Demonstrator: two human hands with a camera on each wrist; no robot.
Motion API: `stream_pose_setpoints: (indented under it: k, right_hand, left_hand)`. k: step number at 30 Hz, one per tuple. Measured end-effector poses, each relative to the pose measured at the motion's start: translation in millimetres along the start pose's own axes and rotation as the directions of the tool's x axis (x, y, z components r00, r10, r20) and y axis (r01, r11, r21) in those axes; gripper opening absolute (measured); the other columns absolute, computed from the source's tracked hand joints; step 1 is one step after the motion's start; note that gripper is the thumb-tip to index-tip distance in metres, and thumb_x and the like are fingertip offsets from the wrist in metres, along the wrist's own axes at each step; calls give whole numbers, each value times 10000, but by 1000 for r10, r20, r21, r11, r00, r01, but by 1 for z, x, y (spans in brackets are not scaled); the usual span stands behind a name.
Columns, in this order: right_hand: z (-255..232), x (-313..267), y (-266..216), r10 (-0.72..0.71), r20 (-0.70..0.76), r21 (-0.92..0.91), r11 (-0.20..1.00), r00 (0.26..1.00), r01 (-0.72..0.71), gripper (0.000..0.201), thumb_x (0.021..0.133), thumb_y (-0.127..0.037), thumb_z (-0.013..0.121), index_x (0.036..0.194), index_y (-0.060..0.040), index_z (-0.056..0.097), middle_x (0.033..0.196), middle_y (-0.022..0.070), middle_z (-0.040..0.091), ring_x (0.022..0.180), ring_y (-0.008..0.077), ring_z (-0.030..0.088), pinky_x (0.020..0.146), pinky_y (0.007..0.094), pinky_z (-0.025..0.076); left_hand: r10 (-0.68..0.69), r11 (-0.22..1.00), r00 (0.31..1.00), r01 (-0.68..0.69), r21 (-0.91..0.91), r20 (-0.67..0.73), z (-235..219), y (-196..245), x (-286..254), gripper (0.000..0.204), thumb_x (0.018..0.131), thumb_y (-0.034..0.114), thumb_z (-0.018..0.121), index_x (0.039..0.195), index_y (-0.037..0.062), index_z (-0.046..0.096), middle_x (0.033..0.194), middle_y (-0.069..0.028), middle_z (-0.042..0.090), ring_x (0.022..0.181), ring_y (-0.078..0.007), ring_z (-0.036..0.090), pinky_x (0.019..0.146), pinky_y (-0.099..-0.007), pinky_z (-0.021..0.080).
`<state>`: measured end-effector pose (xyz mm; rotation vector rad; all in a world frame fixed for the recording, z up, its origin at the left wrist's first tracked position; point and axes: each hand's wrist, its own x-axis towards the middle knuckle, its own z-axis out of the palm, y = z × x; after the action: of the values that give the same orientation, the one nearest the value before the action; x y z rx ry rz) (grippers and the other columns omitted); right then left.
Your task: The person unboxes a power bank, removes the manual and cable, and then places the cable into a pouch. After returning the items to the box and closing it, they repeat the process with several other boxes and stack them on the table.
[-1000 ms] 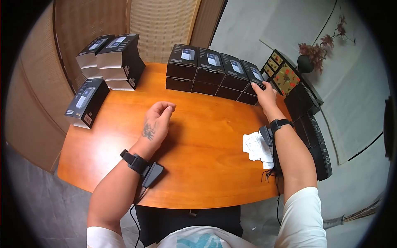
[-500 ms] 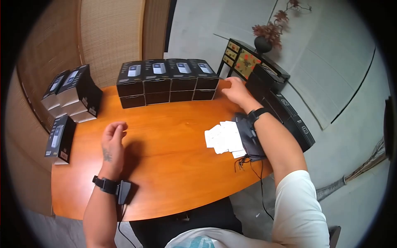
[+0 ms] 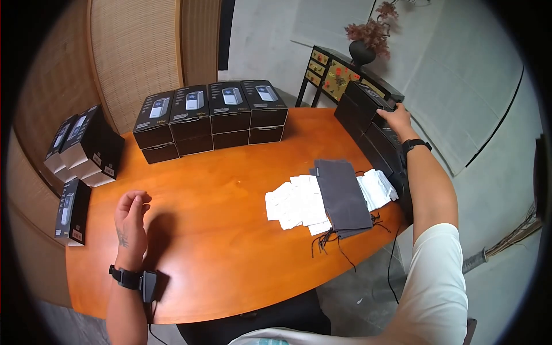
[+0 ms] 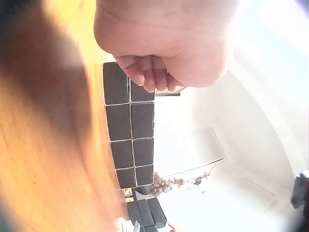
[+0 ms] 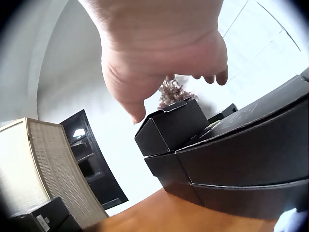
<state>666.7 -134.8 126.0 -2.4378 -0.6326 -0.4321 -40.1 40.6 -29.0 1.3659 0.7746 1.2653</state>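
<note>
My right hand is spread over the near end of the top black box in the stack at the table's right edge. In the right wrist view its thumb hangs beside the upper edge of that box, with the fingertips off to the other side. My left hand hovers above the left part of the table, its fingers loosely curled and holding nothing. A row of black printed boxes, two layers high, stands along the back of the table.
More black boxes stand at the left edge. Right of the middle lie white papers, dark drawstring pouches and white packets. Behind are a folding screen and a cabinet bearing a vase.
My right hand has left the right end of the back row and moved right to the side stack. The head view has swung right; the left hand stays loosely curled.
</note>
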Motion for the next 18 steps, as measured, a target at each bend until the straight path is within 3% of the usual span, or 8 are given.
stream_pose_setpoints:
  k: [4,8,12,15,18]
  right_hand:
    - [23,27,-1,-29,57,149,989,998,21,1044,739,-528,856,1531,-14,411,1511,313,431,1375,427,490,1135,439,428]
    - [32,33,-3,-24,193,206,979,981,-16,1028,749,-511,853,1523,9,421,1528,324,410,1409,421,454,1145,437,414]
    - [35,21,-11,19,-25,72,997,1000,-17,878,767,-444,847,1429,37,527,1388,264,581,1284,362,587,1083,399,465]
    - [18,11,-27,1,-95,192,981,996,17,849,754,-500,827,1393,-7,562,1417,311,491,1301,408,518,1105,422,435]
    - [-12,-25,-69,-149,-96,275,946,984,170,777,750,-488,834,1327,-20,606,1384,295,508,1273,397,536,1078,423,452]
  left_hand:
    - [50,999,998,-50,10,-31,-4,-1,2,137,1055,155,565,1050,57,660,982,-33,668,926,-119,600,857,-269,479]
    - [30,994,999,-33,-109,-34,-11,-2,4,121,1044,151,579,1051,58,655,961,-32,651,898,-120,579,833,-266,469]
    - [-20,980,999,11,-197,-43,-10,-3,3,118,1033,159,589,1065,61,647,949,-23,631,899,-118,572,821,-265,462]
    - [-22,975,999,15,-220,-29,-8,-3,3,120,1031,160,593,1076,60,643,955,-22,629,895,-116,570,821,-262,460]
    - [-33,977,999,38,-208,25,-7,0,1,121,1026,161,599,1083,64,644,977,-24,635,915,-118,581,831,-266,473]
